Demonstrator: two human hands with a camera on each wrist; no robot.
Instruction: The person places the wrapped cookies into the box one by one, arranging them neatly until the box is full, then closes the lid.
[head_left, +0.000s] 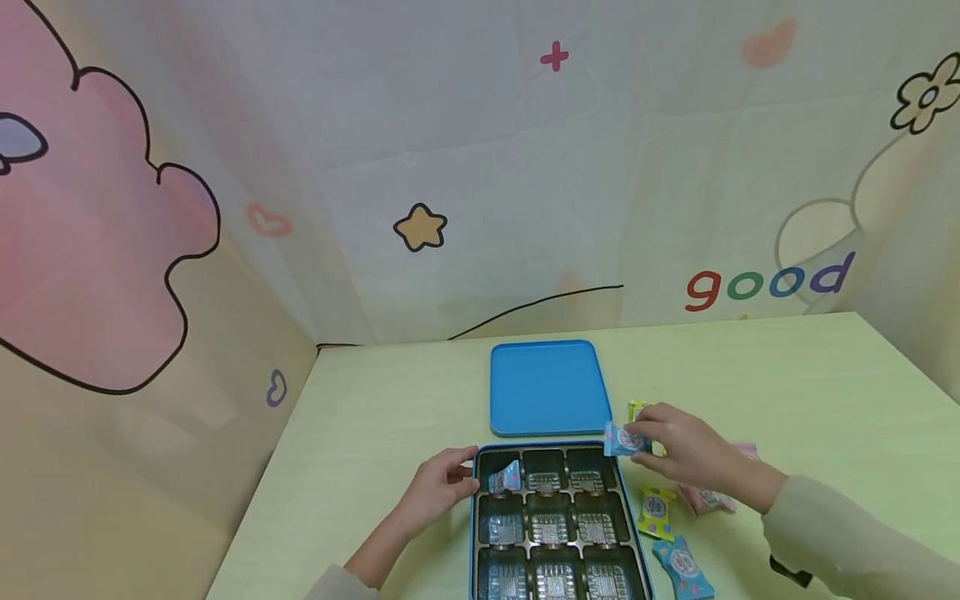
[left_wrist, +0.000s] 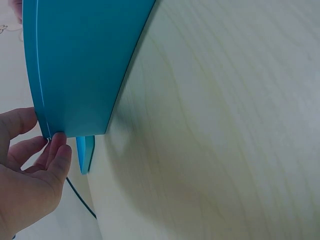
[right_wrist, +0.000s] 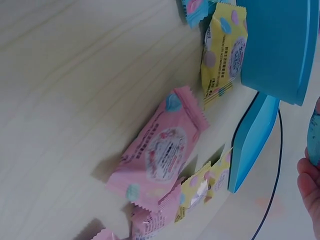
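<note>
A blue box (head_left: pixel 476 533) with a dark tray of square compartments stands at the front of the table. My left hand (head_left: pixel 437 486) holds the box at its far left corner; in the left wrist view the fingertips (left_wrist: pixel 59 137) meet that corner. Above the far right corner, my right hand (head_left: pixel 686 446) pinches a blue candy packet (head_left: pixel 621 440) between thumb and fingers. Another blue candy packet (head_left: pixel 505 477) sits in the far left compartment. The other compartments hold nothing that I can see. In the right wrist view, the pinched packet (right_wrist: pixel 314 137) shows only partly at the right edge.
Behind the box lies a blue lid (head_left: pixel 551 387). Right of the box are a yellow packet (head_left: pixel 656 512), a blue packet (head_left: pixel 682 568) and a pink packet (right_wrist: pixel 160 150). More pink and yellow packets lie partly beneath the right hand. A printed cloth (head_left: pixel 480 167) hangs behind the table.
</note>
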